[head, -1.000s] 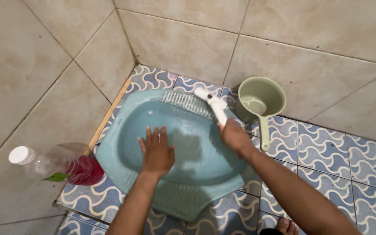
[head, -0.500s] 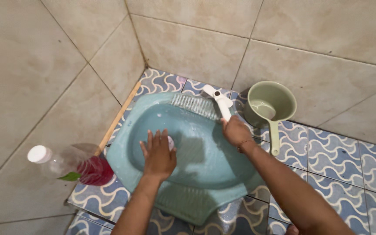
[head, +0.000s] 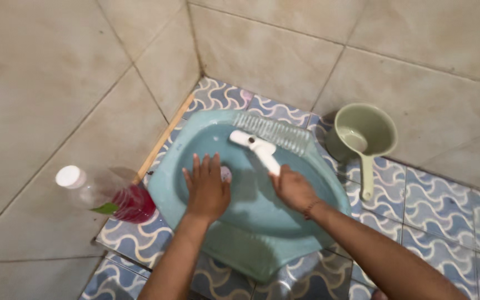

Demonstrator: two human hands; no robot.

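The light is dim and warm, falling from above and behind the person, so the left hand point(head: 207, 189) casts a soft dark shadow to its right across the wet teal ceramic squat pan point(head: 306, 189). The right hand point(head: 293, 188) and the white plastic brush point(head: 258, 149) it holds are slightly smeared by motion. A dull sheen lies on the pan beyond both hands. The beige wall tiles point(head: 56, 83) bow outward and soften toward the frame edges.
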